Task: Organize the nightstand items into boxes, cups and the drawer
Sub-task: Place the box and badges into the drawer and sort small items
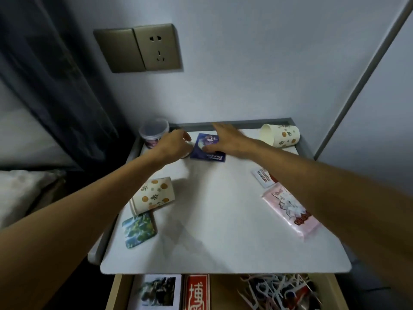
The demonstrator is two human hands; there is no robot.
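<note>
A dark blue card packet lies flat at the back of the white nightstand top. My right hand reaches over it with straight fingers, the thumb pressing on the packet. My left hand is curled beside the packet's left edge, over a small white thing that is mostly hidden; whether it grips that I cannot tell. A clear lidded plastic cup stands at the back left corner. Two patterned paper cups lie on their sides, one at the left and one at the back right.
A green-blue card lies near the left edge. A pink tissue pack and a small white packet lie at the right under my forearm. The open drawer below holds a photo, a red box and several floss picks. Wall socket behind.
</note>
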